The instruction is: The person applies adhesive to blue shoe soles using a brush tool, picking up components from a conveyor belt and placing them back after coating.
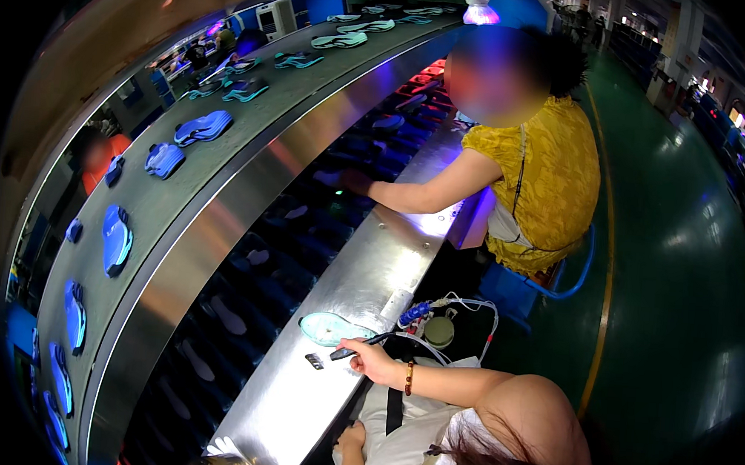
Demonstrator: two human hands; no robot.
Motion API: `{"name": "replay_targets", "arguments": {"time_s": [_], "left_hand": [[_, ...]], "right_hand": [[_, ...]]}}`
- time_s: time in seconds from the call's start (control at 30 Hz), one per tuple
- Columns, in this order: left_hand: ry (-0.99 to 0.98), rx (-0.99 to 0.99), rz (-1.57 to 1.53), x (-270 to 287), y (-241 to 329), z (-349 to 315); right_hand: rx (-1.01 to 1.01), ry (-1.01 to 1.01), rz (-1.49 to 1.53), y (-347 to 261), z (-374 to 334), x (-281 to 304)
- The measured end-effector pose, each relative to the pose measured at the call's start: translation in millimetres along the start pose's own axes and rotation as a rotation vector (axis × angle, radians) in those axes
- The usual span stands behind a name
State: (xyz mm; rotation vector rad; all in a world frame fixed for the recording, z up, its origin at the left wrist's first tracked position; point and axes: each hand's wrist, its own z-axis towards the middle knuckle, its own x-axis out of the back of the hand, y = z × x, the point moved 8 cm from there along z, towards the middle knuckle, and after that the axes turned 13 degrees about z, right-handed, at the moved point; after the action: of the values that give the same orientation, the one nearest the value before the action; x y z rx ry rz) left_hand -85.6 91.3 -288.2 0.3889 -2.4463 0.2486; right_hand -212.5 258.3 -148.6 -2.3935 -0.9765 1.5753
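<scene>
My right hand (371,360), with a beaded bracelet at its wrist, is closed around a black pen-shaped tool (353,349). The tool lies across the hand just beside a pale mint shoe sole (326,327), which rests flat on the shiny metal bench (272,405). Whether its tip touches the sole I cannot tell. A small dark piece (314,361) lies on the bench below the sole. Low by my lap, at the bench's near edge, is my left hand (351,437); its fingers are small and partly hidden. White fabric (378,412) covers my lap.
Blue soles (117,238) and paler ones ride a raised dark conveyor (179,187). Beneath it, more soles lie on a shadowed lower line (229,313). A co-worker in yellow (555,175) sits ahead, reaching left. Coiled blue tubing (414,313) and a round container (439,331) stand by the bench.
</scene>
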Motion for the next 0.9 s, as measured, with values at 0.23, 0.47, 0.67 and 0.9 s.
{"name": "replay_targets", "arguments": {"time_s": [0.23,0.47,0.67,0.9], "left_hand": [[-0.015,0.219,-0.055,-2.8,-30.3,-4.0],[0.078,0.113,-0.215,2.0,-31.0,-7.4],[0.23,-0.147,-0.511,22.7,-30.1,-22.3],[0.242,-0.282,-0.721,48.4,-28.5,-41.8]], "right_hand": [[0.021,0.031,0.022,-7.7,-4.4,0.9],[0.035,0.048,0.048,-12.3,-2.3,9.6],[0.011,0.07,0.055,-8.3,-0.3,8.9],[-0.037,0.049,0.019,2.2,4.7,3.8]]}}
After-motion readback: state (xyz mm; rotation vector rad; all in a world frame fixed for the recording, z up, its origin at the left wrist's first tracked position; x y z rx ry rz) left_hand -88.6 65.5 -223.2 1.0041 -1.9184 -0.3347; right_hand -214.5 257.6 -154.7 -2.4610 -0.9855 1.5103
